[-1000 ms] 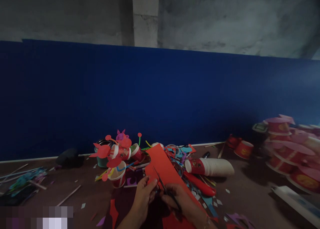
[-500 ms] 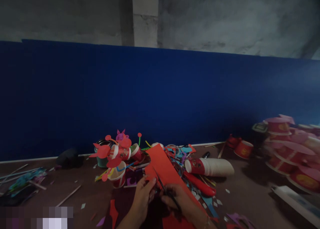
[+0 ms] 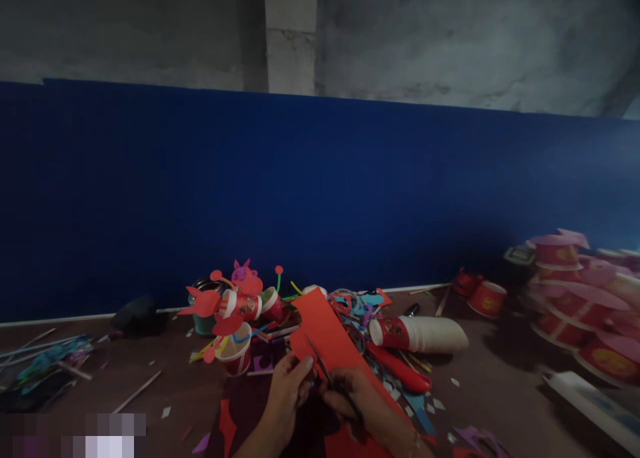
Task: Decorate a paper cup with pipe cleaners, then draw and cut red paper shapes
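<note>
A long sheet of red paper (image 3: 327, 325) slants across the middle of the table, its far end with a cut, curved edge. My left hand (image 3: 290, 385) pinches the paper's left edge between thumb and fingers. In my right hand (image 3: 350, 395) is a pair of dark scissors (image 3: 356, 408), closed around the handles. The scissor blades point up and left over the red paper, just beside my left fingertips. Part of the paper is hidden beneath my right hand and wrist.
Decorated paper cups (image 3: 237, 351) with red cutouts stand left of the paper. A stack of cups (image 3: 420, 333) lies to the right, above a red stapler-like object (image 3: 400, 370). Finished red cups with pink tops (image 3: 585, 305) pile up far right. Scraps and sticks (image 3: 137, 391) litter the table.
</note>
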A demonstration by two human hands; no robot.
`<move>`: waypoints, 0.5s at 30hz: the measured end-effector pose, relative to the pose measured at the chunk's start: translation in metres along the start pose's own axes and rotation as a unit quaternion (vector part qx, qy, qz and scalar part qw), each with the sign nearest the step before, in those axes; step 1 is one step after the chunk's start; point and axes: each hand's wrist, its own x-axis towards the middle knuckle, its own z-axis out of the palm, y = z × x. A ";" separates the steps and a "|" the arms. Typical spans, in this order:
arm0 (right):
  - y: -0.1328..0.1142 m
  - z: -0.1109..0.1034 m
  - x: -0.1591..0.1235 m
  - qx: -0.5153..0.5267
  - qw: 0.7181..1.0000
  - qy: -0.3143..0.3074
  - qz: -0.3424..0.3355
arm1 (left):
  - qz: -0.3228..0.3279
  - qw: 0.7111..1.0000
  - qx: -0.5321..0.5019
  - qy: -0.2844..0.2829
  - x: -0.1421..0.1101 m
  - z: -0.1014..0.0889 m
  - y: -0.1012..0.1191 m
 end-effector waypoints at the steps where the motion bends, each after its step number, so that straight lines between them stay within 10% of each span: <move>1: 0.000 0.000 0.000 0.001 1.000 0.000 0.002 | -0.001 1.000 -0.001 0.001 0.000 0.000 0.000; 15: 0.000 -0.001 -0.001 0.012 1.000 -0.011 -0.004 | -0.013 1.000 0.003 -0.019 0.004 -0.001 -0.004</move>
